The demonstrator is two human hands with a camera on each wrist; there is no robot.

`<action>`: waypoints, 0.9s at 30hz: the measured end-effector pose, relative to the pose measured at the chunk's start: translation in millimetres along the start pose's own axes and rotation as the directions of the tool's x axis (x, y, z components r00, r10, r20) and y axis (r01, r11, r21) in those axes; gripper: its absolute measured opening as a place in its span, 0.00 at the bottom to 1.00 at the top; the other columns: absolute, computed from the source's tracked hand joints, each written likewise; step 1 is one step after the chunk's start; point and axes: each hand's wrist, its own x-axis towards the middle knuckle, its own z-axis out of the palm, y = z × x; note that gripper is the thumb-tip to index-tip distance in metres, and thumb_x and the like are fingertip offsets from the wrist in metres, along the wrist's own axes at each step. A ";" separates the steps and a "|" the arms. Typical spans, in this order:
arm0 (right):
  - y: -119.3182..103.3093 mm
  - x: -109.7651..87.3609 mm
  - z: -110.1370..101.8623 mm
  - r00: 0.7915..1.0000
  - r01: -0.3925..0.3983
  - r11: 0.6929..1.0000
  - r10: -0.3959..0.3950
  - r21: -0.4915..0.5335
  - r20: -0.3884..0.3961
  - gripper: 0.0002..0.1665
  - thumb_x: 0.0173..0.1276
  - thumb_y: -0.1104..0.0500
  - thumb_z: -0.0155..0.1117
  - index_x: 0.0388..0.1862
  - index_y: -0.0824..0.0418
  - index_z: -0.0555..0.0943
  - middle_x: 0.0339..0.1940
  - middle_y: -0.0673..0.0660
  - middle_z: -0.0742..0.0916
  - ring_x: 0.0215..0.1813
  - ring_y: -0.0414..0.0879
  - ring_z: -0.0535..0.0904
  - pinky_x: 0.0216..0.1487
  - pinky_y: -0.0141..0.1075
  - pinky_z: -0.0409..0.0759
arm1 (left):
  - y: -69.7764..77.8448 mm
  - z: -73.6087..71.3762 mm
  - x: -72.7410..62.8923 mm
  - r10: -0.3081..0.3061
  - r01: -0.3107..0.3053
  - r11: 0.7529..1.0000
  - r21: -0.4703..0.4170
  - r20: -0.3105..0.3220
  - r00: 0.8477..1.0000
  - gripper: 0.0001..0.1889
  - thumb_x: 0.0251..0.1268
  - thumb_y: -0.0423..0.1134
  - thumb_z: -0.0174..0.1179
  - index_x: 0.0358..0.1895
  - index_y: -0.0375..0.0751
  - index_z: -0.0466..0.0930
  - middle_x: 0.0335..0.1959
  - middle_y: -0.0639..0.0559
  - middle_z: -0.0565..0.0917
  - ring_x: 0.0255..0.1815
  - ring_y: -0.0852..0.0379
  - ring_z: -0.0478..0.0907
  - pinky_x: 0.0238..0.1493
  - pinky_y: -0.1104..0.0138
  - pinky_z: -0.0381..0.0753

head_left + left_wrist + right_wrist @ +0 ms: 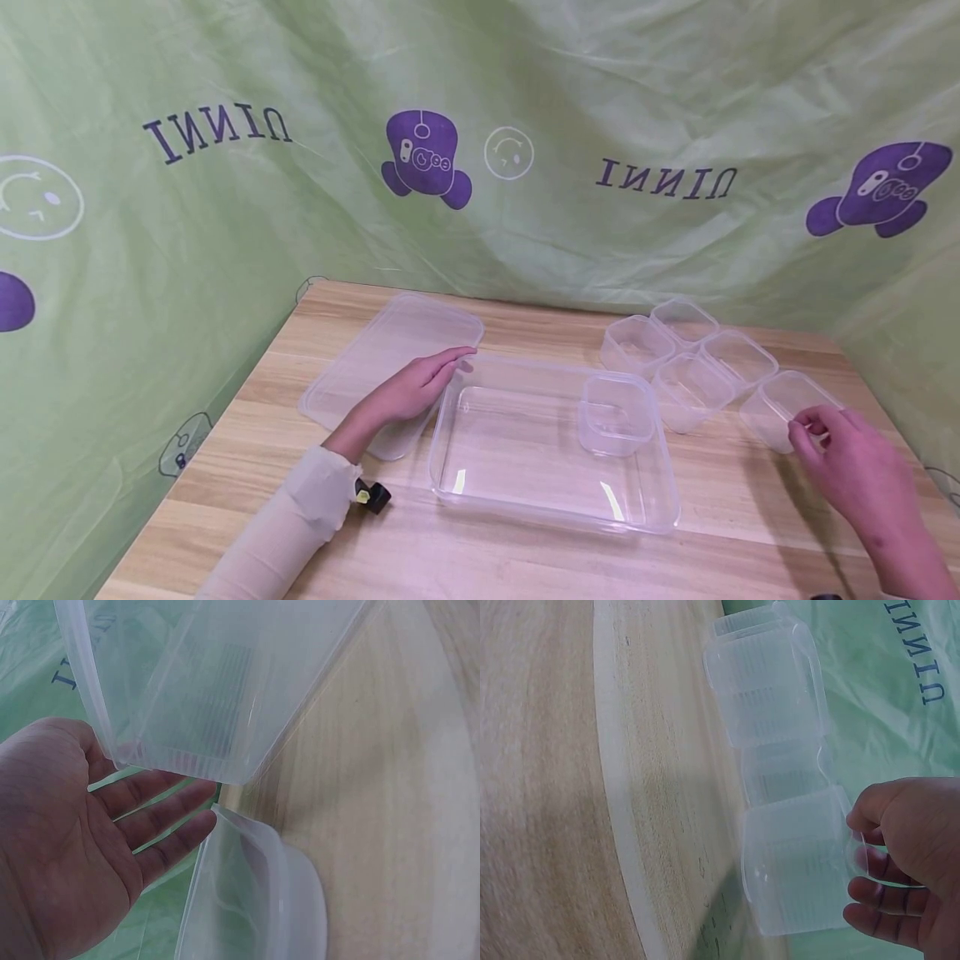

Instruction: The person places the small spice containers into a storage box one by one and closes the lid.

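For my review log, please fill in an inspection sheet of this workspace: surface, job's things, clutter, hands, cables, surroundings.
Surface: light wood-grain table.
Job's things: large clear container with one small container inside, at its right; five more small containers to the right of it; flat clear lid to its left.
Clutter: nothing seen.
Left hand: touches the large container's far left corner.
Right hand: pinches the rim of the nearest of the five.
Cables: nothing seen.
Surroundings: green sheet with purple and white prints, behind the table and at its sides.
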 end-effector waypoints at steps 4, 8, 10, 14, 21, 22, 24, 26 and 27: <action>-0.5 -0.1 0.5 1.000 0.000 1.000 0.001 0.011 -0.009 0.07 0.68 0.61 0.63 0.38 0.64 0.84 0.35 0.63 0.85 0.33 0.61 0.81 0.28 0.42 0.73 | -1.1 0.2 -0.1 0.008 -0.008 1.000 0.006 -0.003 1.000 0.23 0.86 0.38 0.40 0.77 0.39 0.67 0.59 0.40 0.83 0.67 0.44 0.75 0.72 0.49 0.67; -0.2 -0.7 0.4 1.000 0.001 1.000 0.000 0.022 -0.021 0.06 0.67 0.62 0.64 0.38 0.63 0.84 0.34 0.63 0.85 0.32 0.60 0.81 0.27 0.39 0.72 | -0.8 0.2 0.1 -0.011 0.011 1.000 0.011 -0.001 1.000 0.23 0.86 0.38 0.40 0.77 0.41 0.67 0.59 0.41 0.83 0.67 0.45 0.75 0.72 0.50 0.66; 0.1 -1.0 0.3 1.000 0.000 1.000 0.000 0.021 -0.026 0.05 0.67 0.62 0.64 0.37 0.63 0.84 0.34 0.62 0.86 0.31 0.59 0.81 0.26 0.37 0.71 | 0.0 0.0 0.1 -0.019 0.019 1.000 0.012 0.001 1.000 0.23 0.86 0.38 0.40 0.77 0.41 0.67 0.59 0.41 0.83 0.67 0.45 0.75 0.73 0.51 0.66; 0.6 -1.3 0.9 0.999 0.006 1.000 -0.005 0.021 -0.038 0.05 0.66 0.62 0.65 0.35 0.63 0.84 0.32 0.61 0.85 0.31 0.59 0.81 0.26 0.36 0.70 | 1.1 -0.3 0.0 -0.023 0.023 1.000 0.014 -0.002 1.000 0.23 0.86 0.38 0.40 0.77 0.42 0.67 0.58 0.41 0.83 0.67 0.45 0.75 0.73 0.51 0.66; 2.3 -1.6 1.1 0.998 0.015 1.000 -0.013 0.028 -0.060 0.05 0.65 0.62 0.65 0.33 0.65 0.85 0.31 0.59 0.84 0.29 0.50 0.79 0.25 0.29 0.67 | 0.8 0.2 -0.5 -0.025 0.025 1.000 0.016 -0.003 1.000 0.23 0.86 0.37 0.40 0.77 0.42 0.67 0.59 0.42 0.83 0.67 0.46 0.75 0.73 0.51 0.66; 2.4 -1.6 1.2 0.998 0.016 0.999 -0.014 0.028 -0.064 0.05 0.65 0.62 0.65 0.33 0.65 0.85 0.30 0.59 0.84 0.28 0.47 0.78 0.25 0.29 0.67 | 0.9 0.2 -0.6 -0.026 0.026 1.000 0.015 -0.003 1.000 0.23 0.86 0.37 0.40 0.77 0.42 0.67 0.58 0.42 0.83 0.67 0.46 0.75 0.72 0.51 0.66; 2.5 -1.9 1.5 0.997 0.016 1.000 -0.014 0.025 -0.070 0.06 0.64 0.62 0.65 0.32 0.64 0.85 0.30 0.59 0.84 0.28 0.43 0.76 0.25 0.29 0.67 | 1.2 0.1 -0.7 -0.028 0.028 1.000 0.011 -0.003 1.000 0.23 0.86 0.38 0.40 0.77 0.42 0.67 0.58 0.42 0.83 0.67 0.46 0.75 0.72 0.51 0.67; 2.7 -1.8 1.5 0.997 0.014 1.000 -0.012 0.027 -0.073 0.06 0.65 0.62 0.65 0.32 0.65 0.85 0.30 0.60 0.84 0.28 0.43 0.76 0.24 0.29 0.67 | 1.4 0.0 -0.7 -0.027 0.027 1.000 0.009 -0.001 1.000 0.23 0.86 0.38 0.40 0.77 0.42 0.67 0.58 0.42 0.83 0.67 0.46 0.75 0.72 0.51 0.67; 2.5 -1.9 1.5 0.997 0.012 1.000 -0.010 0.026 -0.074 0.06 0.65 0.62 0.65 0.32 0.65 0.85 0.31 0.60 0.84 0.28 0.44 0.76 0.25 0.29 0.67 | 1.7 -0.1 -0.5 -0.030 0.030 1.000 0.008 -0.001 1.000 0.23 0.86 0.38 0.40 0.77 0.43 0.67 0.58 0.42 0.83 0.67 0.46 0.75 0.72 0.51 0.67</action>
